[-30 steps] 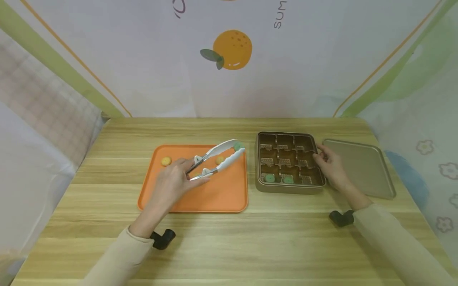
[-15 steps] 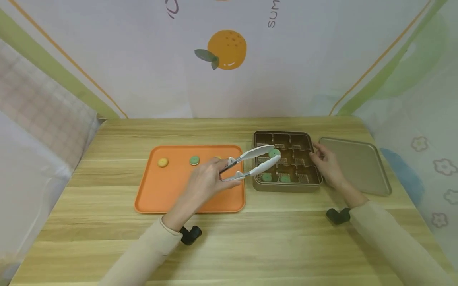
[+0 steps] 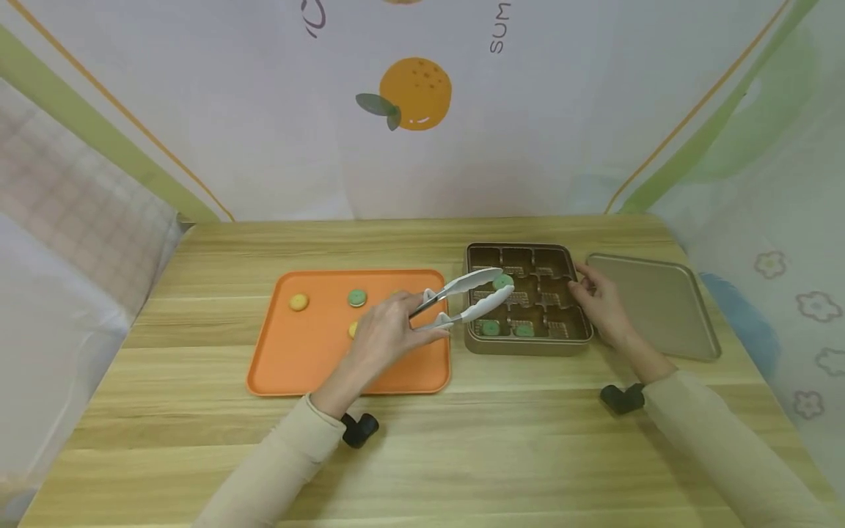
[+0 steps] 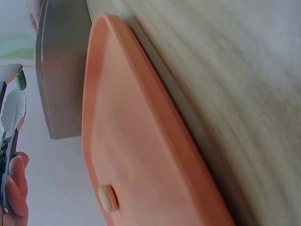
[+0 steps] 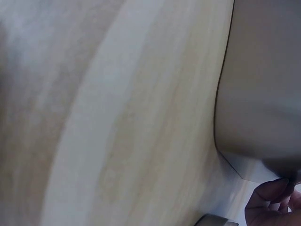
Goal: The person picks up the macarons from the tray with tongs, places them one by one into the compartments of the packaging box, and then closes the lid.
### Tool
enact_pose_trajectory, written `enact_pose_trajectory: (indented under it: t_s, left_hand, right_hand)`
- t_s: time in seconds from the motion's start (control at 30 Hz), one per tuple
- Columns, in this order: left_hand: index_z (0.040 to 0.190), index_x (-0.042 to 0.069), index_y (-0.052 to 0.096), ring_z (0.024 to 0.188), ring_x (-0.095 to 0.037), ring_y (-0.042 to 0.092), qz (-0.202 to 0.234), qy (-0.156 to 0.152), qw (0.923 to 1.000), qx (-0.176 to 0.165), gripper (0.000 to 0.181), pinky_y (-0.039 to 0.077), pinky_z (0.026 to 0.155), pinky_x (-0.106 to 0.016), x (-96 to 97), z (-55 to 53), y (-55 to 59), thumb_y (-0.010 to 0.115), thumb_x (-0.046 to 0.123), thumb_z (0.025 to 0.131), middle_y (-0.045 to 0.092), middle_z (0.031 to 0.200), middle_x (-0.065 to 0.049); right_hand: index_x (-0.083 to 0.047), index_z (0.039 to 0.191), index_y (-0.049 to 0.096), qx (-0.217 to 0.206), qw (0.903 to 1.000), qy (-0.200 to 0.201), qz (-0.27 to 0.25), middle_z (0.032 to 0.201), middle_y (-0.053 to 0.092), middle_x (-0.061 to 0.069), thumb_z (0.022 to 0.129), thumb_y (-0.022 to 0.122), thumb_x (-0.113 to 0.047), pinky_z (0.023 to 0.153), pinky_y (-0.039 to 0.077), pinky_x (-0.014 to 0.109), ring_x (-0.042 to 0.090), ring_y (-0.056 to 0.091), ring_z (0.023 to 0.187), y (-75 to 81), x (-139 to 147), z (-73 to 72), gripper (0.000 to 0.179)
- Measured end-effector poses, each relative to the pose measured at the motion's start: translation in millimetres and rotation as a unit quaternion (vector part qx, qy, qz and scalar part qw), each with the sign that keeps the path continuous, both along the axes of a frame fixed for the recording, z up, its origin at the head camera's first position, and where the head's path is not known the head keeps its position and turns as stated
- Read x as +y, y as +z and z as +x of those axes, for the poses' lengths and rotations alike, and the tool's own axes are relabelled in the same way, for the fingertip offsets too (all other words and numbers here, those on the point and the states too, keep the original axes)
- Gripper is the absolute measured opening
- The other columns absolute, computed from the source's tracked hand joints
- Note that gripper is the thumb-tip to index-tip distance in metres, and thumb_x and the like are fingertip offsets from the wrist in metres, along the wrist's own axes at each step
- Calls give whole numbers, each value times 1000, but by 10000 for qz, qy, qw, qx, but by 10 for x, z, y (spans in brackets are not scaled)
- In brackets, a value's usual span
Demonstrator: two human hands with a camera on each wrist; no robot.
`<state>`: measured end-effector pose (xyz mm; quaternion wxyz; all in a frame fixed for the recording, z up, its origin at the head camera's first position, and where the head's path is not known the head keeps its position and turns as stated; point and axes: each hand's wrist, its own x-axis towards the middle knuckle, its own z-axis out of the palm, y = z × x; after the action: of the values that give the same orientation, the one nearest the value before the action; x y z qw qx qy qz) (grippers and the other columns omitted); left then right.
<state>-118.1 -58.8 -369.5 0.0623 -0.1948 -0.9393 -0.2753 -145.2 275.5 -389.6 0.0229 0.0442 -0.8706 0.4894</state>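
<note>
In the head view my left hand (image 3: 383,334) grips metal tongs (image 3: 474,280) with white scalloped tips. Between the tips is a green macaron (image 3: 503,282), held above the middle row of the brown tin box (image 3: 528,346). The box has a divided insert, and two green macarons (image 3: 491,328) lie in its front row. My right hand (image 3: 604,308) holds the box's right edge with thumb and fingers. On the orange tray (image 3: 297,367), left of the box, lie a green macaron (image 3: 357,298) and a yellow macaron (image 3: 298,302). My left hand partly hides other yellow ones.
A flat tin lid (image 3: 660,308) lies right of the box, beneath part of my right forearm. The wooden table (image 3: 502,440) extends in front of the tray and box. A printed cloth (image 3: 541,132) hangs behind the table's far edge.
My left hand has carried the tongs and green macaron rightward from above the tray to above the box, then nearly stopped. My right hand stays at the box edge.
</note>
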Motion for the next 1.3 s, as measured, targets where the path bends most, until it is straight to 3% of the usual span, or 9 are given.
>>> enact_pose_trajectory:
  t_s: [0.1, 0.37, 0.5, 0.83, 1.13, 1.3]
  left_hand:
    - [104, 8, 70, 52, -11, 40, 16, 59, 9999, -117, 49, 32, 42, -21, -24, -25, -19, 80, 43, 71, 58, 77, -5]
    - [103, 8, 69, 54, -12, 40, -110, 126, 9997, -152, 49, 32, 42, -22, -43, -41, -25, 79, 43, 71, 54, 74, -3]
    - [98, 8, 69, 54, -13, 39, -211, 138, 9995, -191, 46, 31, 43, -22, -49, -44, -23, 79, 44, 71, 50, 72, -1]
    - [93, 7, 68, 54, -13, 38, -365, 126, 9990, -245, 44, 29, 44, -22, -52, -75, -31, 79, 44, 71, 45, 69, 0]
    - [90, 8, 67, 56, -13, 39, -429, 158, 9987, -232, 43, 30, 45, -23, -53, -77, -24, 79, 44, 70, 46, 69, 0]
    - [96, 7, 69, 55, -13, 38, -365, 194, 9991, -127, 47, 30, 45, -23, -70, -66, -22, 81, 43, 69, 46, 68, 1]
  right_hand:
    - [19, 135, 30, -19, 10000, -37, 26, 86, 44, 12, 96, 45, -2, 52, 37, 16, 4, 41, 64, -28, 16, -10, 47]
    - [12, 139, 32, -27, 9999, -126, 112, 89, 44, 9, 98, 47, -12, 52, 38, 16, 4, 42, 67, -329, 199, -151, 50]
    - [13, 139, 31, -86, 9999, -98, 79, 87, 43, 8, 98, 47, -9, 51, 37, 16, 3, 40, 64, -283, 174, -127, 49]
    - [19, 135, 31, -41, 10000, -63, -14, 85, 43, 10, 96, 45, -1, 50, 35, 15, 3, 39, 61, 15, -23, 7, 46]
    - [18, 136, 29, -132, 9999, -40, 8, 87, 42, 11, 96, 44, -2, 50, 35, 15, 4, 39, 62, 29, -22, 15, 47]
    - [18, 136, 30, -96, 9999, -45, -41, 86, 42, 10, 96, 45, -2, 50, 36, 16, 3, 39, 62, -74, 42, -38, 47]
